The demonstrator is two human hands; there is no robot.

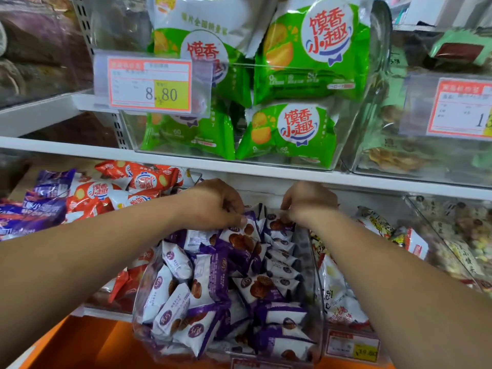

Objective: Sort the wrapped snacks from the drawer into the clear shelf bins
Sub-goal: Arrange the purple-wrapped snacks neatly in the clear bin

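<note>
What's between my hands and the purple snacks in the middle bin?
Nothing visible. The left hand and right hand are already at the back of the clear bin, fingers on the purple snacks. The shelf above sits close over them but doesn't block.

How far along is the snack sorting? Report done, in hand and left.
Done: the clear bin is heaped with purple-and-white packets. In hand: the left hand and right hand are both at packets at the bin's back. Left: purple and orange packets lie loose on the shelf to the left. The drawer isn't visible.
</note>
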